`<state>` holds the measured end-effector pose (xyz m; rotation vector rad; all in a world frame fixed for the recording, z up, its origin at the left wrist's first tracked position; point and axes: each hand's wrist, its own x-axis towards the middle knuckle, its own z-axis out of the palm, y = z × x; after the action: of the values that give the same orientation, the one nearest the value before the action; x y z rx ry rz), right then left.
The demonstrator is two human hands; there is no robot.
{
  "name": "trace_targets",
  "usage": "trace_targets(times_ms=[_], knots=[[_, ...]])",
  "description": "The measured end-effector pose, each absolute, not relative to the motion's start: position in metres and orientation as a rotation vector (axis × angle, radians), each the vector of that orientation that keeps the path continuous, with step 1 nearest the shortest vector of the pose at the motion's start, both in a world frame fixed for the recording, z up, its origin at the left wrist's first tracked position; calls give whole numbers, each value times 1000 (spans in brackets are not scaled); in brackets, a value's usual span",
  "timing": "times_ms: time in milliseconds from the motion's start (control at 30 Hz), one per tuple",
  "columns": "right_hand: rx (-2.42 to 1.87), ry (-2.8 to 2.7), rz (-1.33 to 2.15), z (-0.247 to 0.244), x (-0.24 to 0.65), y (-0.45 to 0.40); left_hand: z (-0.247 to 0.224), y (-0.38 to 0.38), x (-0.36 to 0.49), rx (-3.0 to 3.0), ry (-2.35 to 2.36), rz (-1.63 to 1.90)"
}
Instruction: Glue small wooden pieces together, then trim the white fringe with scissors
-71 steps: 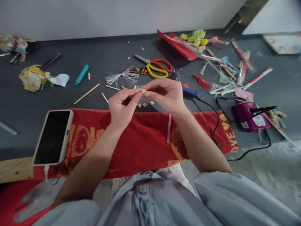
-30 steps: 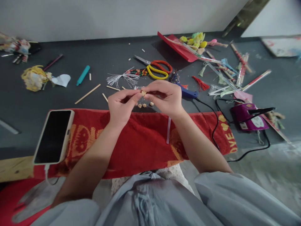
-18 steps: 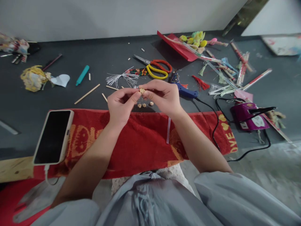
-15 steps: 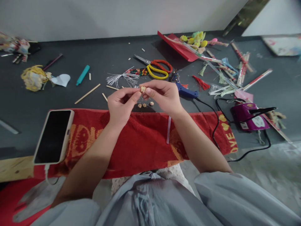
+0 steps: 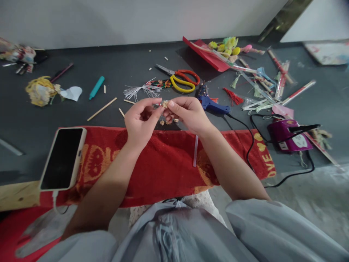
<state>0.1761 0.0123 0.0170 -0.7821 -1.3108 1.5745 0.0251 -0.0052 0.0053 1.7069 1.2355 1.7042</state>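
Observation:
Between the fingertips of both hands is a small beige knobbly piece, above the far edge of the red towel. My left hand pinches it from the left with thumb and forefinger. From the other side my right hand grips it, thumb on top and the other fingers curled under. Small similar pieces lie on the grey table just below the fingers, partly covered by my right hand. White wire-like strands and scissors with red and yellow handles lie beyond.
A blue glue gun with a black cord lies right of my hands, near a purple power block. At left are a phone, a teal stick and a yellow bundle. Wrapped sticks and tassels cover the far right.
Both hands have shifted slightly, and my right hand's fingers have come down over the small pieces on the table. The held piece has turned or tilted a little between the fingertips.

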Motion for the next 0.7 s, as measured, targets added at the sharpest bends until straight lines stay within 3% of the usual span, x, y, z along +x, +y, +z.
trace_targets(times_ms=[700], knots=[[-790,-1444,1554,23,183,13,5,-9,22,1873,1237,1591]])
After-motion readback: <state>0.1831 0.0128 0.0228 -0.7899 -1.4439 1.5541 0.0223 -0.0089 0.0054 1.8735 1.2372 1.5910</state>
